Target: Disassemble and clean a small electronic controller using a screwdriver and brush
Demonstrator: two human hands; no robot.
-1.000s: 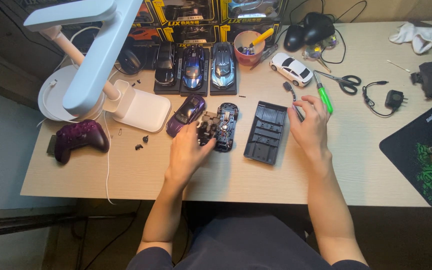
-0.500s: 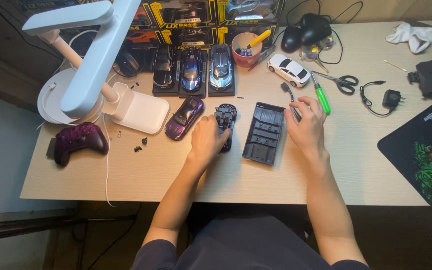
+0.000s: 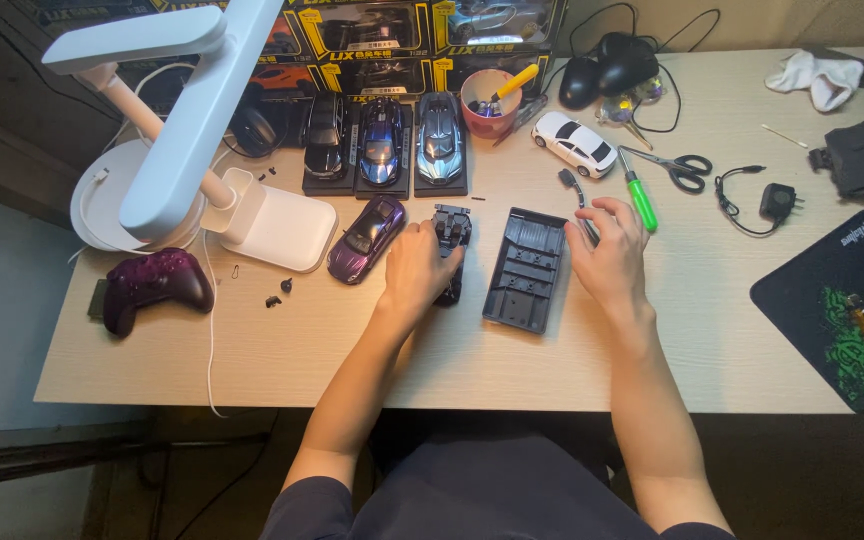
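From the head view, the left hand (image 3: 418, 265) lies curled over a black toy car chassis (image 3: 451, 240) on the worktop (image 3: 712, 340), grasping it. The right hand (image 3: 607, 255) rests with loose, released fingers just beside a dark plastic base plate (image 3: 524, 270). A purple toy car (image 3: 365, 238) sits left of the chassis.

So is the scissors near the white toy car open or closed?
Open: the scissors lie flat on the desk with blades spread slightly apart, beside the white toy car.
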